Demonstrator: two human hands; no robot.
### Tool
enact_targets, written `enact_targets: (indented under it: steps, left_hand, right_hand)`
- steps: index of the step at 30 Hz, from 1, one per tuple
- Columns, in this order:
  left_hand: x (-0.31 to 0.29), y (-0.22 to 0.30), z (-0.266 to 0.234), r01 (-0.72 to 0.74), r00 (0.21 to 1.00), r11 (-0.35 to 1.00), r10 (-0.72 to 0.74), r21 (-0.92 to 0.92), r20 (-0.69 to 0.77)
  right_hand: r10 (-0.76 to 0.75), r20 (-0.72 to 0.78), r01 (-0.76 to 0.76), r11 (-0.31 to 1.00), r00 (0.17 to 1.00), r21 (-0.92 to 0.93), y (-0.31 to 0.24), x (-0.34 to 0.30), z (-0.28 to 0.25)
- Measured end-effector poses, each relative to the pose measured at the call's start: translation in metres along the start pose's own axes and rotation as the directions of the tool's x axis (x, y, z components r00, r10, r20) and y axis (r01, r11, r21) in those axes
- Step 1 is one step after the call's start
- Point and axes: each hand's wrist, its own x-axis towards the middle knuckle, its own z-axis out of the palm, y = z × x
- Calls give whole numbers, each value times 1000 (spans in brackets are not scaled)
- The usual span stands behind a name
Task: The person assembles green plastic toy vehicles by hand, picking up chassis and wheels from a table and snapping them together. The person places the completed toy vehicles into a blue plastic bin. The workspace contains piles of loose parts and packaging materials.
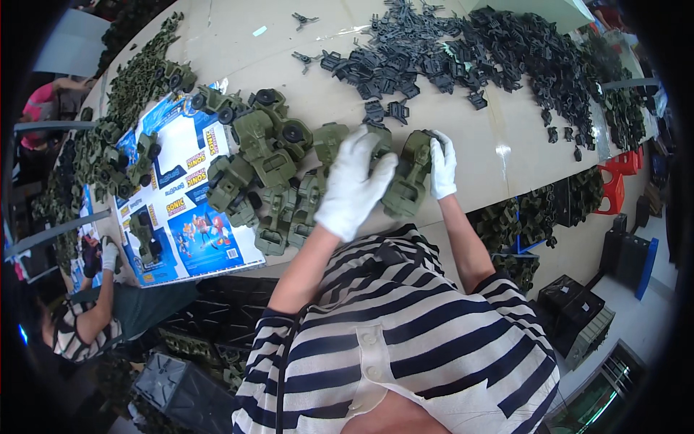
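Note:
My left hand point(354, 184), in a white glove, lies palm down with its fingers stretched out and its thumb apart. Beneath its fingertips, partly hidden, is an olive-green toy vehicle point(379, 137). My right hand point(443, 166), also gloved, grips the right side of an olive-green toy jeep point(409, 177) near the table's front edge. The far fingers of that hand curl against the jeep's upper end; its thumb is hidden. Left of my left hand, several more green toy jeeps point(262, 148) are heaped together, some tipped over with black wheels showing.
Small dark plastic parts point(405, 54) spread in a big pile across the table's far side. A printed cardboard sheet point(188, 195) lies to the left, with green pieces around it. Beyond it a co-worker's gloved hand point(109, 254) shows. A red stool point(618, 181) stands at right.

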Motion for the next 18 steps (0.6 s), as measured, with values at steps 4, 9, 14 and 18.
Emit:
enact_targets:
  steps: [4, 9, 14, 18]
  left_hand:
    - [-7, -38, -99, 73, 996, 990, -78, -123, -40]
    - [-25, -189, -219, 498, 774, 842, -539, -206, -331]
    - [-59, -351, -346, 691, 696, 542, -317, 479, -645]
    - [-38, -385, -406, 736, 616, 77, -486, 672, -620]
  right_hand:
    - [-15, 194, 101, 892, 981, -441, 38, 39, -1]
    - [-102, 564, 557, 374, 820, -742, -38, 79, 69]
    - [123, 895, 892, 100, 428, -440, -21, 121, 104]
    - [96, 882, 868, 162, 460, -470, -16, 123, 102]
